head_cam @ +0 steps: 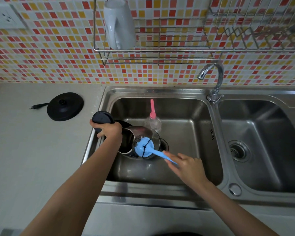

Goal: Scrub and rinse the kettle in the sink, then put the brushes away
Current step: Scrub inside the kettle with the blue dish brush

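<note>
While my left grip (107, 129) curls round the black end of the kettle (126, 142), tilted in the sink (194, 106), my right grip (186, 165) touches the handle of the blue brush (144, 148), closure unclear: scrubbing step, next likely needs firm hold and rotation inside.

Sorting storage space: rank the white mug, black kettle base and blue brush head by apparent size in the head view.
1. white mug
2. black kettle base, close behind; order unsure
3. blue brush head, smallest
</note>
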